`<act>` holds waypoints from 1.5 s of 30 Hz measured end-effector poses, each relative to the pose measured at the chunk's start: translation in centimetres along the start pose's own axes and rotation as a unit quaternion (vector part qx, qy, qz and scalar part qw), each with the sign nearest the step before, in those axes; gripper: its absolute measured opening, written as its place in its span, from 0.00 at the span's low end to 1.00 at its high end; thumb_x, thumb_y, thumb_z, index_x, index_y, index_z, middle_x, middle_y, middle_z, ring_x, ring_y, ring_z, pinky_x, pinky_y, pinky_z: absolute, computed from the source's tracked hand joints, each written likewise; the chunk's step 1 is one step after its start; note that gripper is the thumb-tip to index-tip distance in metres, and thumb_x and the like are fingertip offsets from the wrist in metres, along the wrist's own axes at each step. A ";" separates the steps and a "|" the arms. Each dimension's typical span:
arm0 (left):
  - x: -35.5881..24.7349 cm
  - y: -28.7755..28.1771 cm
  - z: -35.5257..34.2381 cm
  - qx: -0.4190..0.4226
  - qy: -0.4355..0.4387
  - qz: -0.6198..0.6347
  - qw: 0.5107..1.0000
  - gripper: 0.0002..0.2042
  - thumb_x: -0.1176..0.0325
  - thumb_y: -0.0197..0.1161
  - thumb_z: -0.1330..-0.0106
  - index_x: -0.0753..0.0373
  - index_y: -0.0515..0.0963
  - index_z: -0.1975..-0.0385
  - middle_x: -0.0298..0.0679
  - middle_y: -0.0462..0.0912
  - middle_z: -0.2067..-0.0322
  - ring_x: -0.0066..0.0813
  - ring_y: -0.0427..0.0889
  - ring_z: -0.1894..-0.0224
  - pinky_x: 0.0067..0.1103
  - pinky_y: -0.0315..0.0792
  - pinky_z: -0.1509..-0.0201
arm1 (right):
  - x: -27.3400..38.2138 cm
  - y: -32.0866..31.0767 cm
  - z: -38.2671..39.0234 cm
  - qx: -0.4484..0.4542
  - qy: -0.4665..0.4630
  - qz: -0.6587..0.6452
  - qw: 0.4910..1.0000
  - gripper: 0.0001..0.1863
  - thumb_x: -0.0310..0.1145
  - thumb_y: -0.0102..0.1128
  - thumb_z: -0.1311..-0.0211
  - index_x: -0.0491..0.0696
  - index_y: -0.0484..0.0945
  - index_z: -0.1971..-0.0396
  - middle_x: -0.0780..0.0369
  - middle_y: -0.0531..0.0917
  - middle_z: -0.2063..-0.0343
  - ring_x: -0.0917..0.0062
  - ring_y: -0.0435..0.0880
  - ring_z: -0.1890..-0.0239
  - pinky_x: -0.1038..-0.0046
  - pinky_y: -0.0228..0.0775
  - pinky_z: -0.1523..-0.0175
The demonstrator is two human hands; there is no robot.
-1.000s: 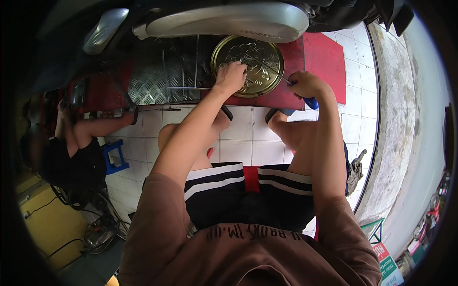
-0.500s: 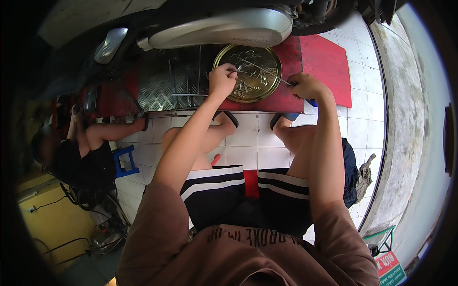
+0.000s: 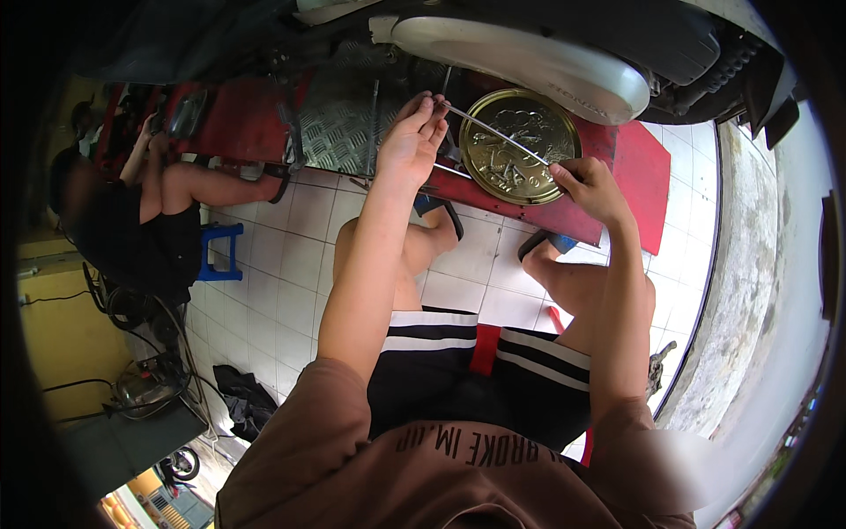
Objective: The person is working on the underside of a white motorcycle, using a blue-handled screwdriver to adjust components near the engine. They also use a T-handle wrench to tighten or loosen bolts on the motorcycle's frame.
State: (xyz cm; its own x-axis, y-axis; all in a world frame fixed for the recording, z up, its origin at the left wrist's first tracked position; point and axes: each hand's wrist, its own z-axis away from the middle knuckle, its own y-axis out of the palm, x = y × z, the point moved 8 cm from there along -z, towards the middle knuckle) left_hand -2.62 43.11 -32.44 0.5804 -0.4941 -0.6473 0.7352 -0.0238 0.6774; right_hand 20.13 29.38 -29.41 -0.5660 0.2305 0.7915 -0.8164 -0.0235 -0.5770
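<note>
A long thin metal rod [image 3: 498, 134] stretches between my two hands above a round brass-coloured tray [image 3: 493, 172] with several small metal parts in it. My left hand [image 3: 412, 137] pinches the rod's far end at its fingertips. My right hand [image 3: 589, 183] grips the near end, just right of the tray. The tray rests on a red platform [image 3: 639, 163] under a motorbike with a grey side cover [image 3: 520, 57].
A ribbed metal plate [image 3: 339, 128] lies on the platform left of my left hand. Another person [image 3: 145, 220] sits at the left beside a blue stool [image 3: 216, 251]. White floor tiles [image 3: 282, 264] lie below, with a concrete kerb [image 3: 749, 264] at the right.
My left hand has lifted off the tray and moved left to the rod's tip. My right hand has come up over the tray's right edge with the rod.
</note>
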 end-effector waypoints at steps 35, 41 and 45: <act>-1.1 10.0 3.4 0.095 0.325 -0.344 0.876 0.20 0.73 0.59 0.35 0.66 0.67 0.44 0.37 0.79 0.80 0.17 0.76 0.81 0.14 0.70 0.77 | 3.9 10.4 1.8 0.223 0.057 -0.388 0.892 0.22 0.42 0.44 0.27 0.39 0.77 0.72 0.59 0.80 0.77 0.73 0.83 0.72 0.72 0.75 0.64; -0.9 12.4 4.3 0.121 0.414 -0.406 0.805 0.22 0.69 0.62 0.38 0.66 0.70 0.43 0.38 0.78 0.84 0.19 0.75 0.84 0.17 0.68 0.78 | 5.5 8.5 3.9 0.184 0.079 -0.436 0.877 0.25 0.46 0.46 0.29 0.37 0.78 0.71 0.53 0.83 0.75 0.67 0.85 0.69 0.71 0.77 0.62; -1.1 13.7 4.4 0.117 0.428 -0.403 0.800 0.22 0.64 0.63 0.39 0.66 0.72 0.46 0.38 0.75 0.85 0.28 0.75 0.85 0.22 0.69 0.79 | 6.9 6.5 4.8 0.128 0.071 -0.442 0.885 0.28 0.49 0.49 0.33 0.35 0.78 0.76 0.51 0.81 0.79 0.62 0.84 0.76 0.64 0.78 0.70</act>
State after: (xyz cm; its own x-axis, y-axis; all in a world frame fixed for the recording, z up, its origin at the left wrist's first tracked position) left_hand 5.25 39.51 -20.95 0.0508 0.5377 -0.8416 0.9639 -0.2469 -0.0995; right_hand 10.36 26.19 -26.71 0.3120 0.3885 0.8670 -0.9426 0.0123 0.3337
